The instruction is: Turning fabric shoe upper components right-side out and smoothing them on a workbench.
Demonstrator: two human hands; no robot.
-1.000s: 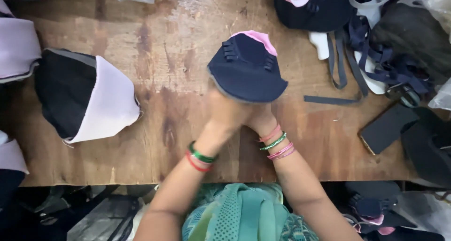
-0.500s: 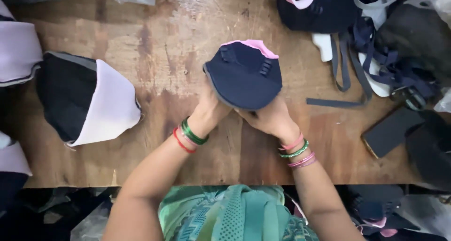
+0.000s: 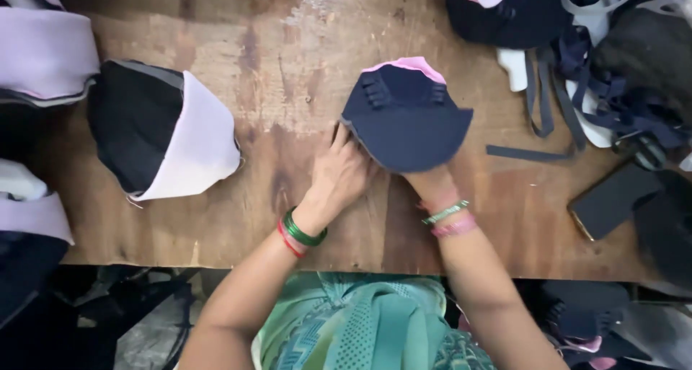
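Observation:
A dark navy fabric piece with a pink lining edge (image 3: 404,114) lies on the wooden table (image 3: 288,45), its near edge lifted. My left hand (image 3: 339,172) rests flat on the table with its fingers touching the piece's left edge. My right hand (image 3: 429,181) is mostly hidden under the piece's near right part and holds it up. Green and red bangles ring my left wrist, pink and green ones my right.
A black and white folded fabric stack (image 3: 162,128) sits at left, with lilac and white pieces (image 3: 43,53) beyond it. Dark fabric parts and straps (image 3: 577,60) pile up at the back right. A dark flat phone-like slab (image 3: 613,200) lies at right.
My hands have shifted on the navy piece: the left slid to its left edge, the right went under its near right side. The piece has turned slightly and tilted up.

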